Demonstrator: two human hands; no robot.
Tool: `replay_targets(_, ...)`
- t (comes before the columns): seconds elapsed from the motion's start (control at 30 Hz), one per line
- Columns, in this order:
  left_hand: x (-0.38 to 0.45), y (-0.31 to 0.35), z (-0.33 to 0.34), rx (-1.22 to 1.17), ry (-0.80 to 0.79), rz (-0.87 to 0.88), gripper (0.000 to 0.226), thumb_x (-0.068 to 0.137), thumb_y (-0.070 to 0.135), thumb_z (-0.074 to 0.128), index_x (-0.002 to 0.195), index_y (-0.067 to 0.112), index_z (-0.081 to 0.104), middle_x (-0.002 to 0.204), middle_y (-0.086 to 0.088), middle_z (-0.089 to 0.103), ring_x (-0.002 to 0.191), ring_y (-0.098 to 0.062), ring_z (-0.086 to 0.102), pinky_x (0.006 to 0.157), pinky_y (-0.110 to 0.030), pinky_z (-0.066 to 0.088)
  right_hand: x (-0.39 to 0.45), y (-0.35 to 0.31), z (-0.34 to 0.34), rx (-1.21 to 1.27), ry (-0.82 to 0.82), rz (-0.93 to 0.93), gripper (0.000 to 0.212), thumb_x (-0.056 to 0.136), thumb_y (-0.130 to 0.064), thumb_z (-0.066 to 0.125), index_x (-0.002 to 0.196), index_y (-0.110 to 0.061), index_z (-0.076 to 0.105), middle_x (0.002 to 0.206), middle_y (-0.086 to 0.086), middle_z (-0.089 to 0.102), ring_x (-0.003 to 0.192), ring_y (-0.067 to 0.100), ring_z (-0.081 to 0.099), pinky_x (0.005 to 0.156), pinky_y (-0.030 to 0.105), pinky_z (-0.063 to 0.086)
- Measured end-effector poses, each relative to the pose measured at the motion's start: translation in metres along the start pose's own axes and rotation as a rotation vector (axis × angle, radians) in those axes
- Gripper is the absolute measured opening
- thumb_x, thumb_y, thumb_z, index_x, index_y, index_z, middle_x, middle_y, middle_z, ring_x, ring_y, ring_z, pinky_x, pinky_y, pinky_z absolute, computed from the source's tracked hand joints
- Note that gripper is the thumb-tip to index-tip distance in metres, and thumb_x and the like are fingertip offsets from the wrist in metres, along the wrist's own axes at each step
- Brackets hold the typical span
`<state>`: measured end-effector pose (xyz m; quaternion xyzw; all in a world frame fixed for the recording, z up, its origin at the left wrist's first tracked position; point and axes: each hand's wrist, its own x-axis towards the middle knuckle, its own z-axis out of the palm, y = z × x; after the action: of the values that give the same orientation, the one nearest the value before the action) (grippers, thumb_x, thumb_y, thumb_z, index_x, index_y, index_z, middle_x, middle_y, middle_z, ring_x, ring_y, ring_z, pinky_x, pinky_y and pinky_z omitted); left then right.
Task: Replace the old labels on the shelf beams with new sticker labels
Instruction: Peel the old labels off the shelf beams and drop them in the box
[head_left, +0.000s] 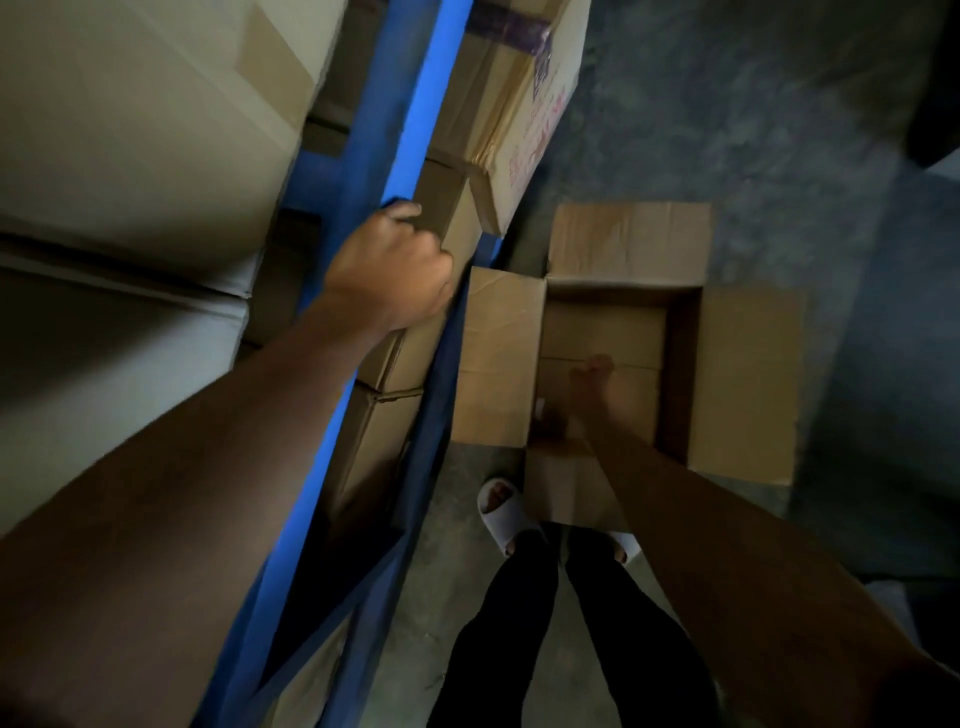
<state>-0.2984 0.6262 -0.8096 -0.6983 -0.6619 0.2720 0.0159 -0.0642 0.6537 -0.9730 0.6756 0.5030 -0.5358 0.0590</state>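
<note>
Left hand (397, 267) is curled into a loose fist at the front edge of the blue shelf beam (415, 124), knuckles up, fingertips tucked under or against the beam face. Can't tell if it's pinching a label there; no label readable on the beam from this angle. Right hand (582, 400) hangs low over the open cardboard box (737, 384) on the floor, motion-blurred; can't tell whether it's clenched or released, or holding anything. Something small and pale sits just beside it near the box's left flap, too blurred to identify.

Beam runs diagonally from top centre down to lower left. Closed cartons (130, 130) sit on the shelf level left of it, more cartons (410, 358) on the lower level under it. One taped carton with red print (524, 104) sticks out past the beam, top centre. Open box has all four flaps folded out, interior looks bare. Person's feet in pale slides (501, 512), dark trousers, standing on grey concrete floor (727, 130) just beside the box's near flap.
</note>
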Motion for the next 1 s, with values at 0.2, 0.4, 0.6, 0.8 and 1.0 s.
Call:
replay_targets(0.2, -0.032, 0.013, -0.013, -0.290, -0.050, -0.109, 0.033, 0.093, 0.025, 0.043, 0.102, 0.011, 0.071, 0.096, -0.011, 0.075, 0.098, -0.026, 0.067, 0.119, -0.034, 0.019, -0.094, -0.064, -0.043, -0.213, -0.020, -0.155, 0.031, 0.091, -0.026, 0.053, 0.121, -0.020, 0.058, 0.125, 0.012, 0.062, 0.115, 0.035, 0.057, 0.089, 0.036, 0.045)
replay_targets(0.4, -0.097, 0.034, -0.061, -0.866, -0.117, -0.430, 0.015, 0.093, 0.022, 0.053, 0.097, 0.015, 0.065, 0.105, -0.013, 0.072, 0.102, -0.033, 0.067, 0.076, -0.032, 0.047, -0.197, -0.110, -0.091, -0.196, 0.027, -0.377, 0.030, 0.092, -0.027, 0.050, 0.121, -0.028, 0.057, 0.120, 0.008, 0.064, 0.110, 0.032, 0.059, 0.078, 0.029, 0.041)
replay_targets(0.6, -0.164, 0.034, -0.150, -1.332, 0.282, -0.729, 0.016, 0.092, 0.014, 0.058, 0.101, 0.010, 0.071, 0.102, -0.013, 0.075, 0.099, -0.030, 0.070, 0.085, -0.041, 0.056, -0.299, -0.145, -0.117, -0.180, 0.109, -0.642, 0.027, 0.093, -0.028, 0.048, 0.118, -0.026, 0.059, 0.117, 0.010, 0.067, 0.109, 0.035, 0.060, 0.090, 0.041, 0.051)
replay_targets(0.8, -0.250, 0.036, -0.219, -1.306, 0.571, -0.871, 0.013, 0.093, 0.015, 0.059, 0.098, 0.015, 0.071, 0.099, -0.008, 0.075, 0.093, -0.027, 0.069, 0.085, -0.037, 0.056, -0.381, -0.159, -0.129, -0.171, 0.071, -0.910, 0.025, 0.093, -0.027, 0.048, 0.113, -0.025, 0.061, 0.112, 0.010, 0.069, 0.109, 0.034, 0.060, 0.089, 0.038, 0.049)
replay_targets(1.0, -0.361, 0.071, -0.279, -1.131, 0.759, -0.984, 0.015, 0.093, 0.013, 0.057, 0.101, 0.011, 0.070, 0.089, -0.006, 0.073, 0.079, -0.026, 0.068, 0.082, -0.039, 0.055, -0.473, -0.146, -0.138, -0.226, -0.062, -1.292, 0.023, 0.093, -0.022, 0.053, 0.114, -0.019, 0.062, 0.104, 0.007, 0.070, 0.098, 0.028, 0.064, 0.088, 0.043, 0.051)
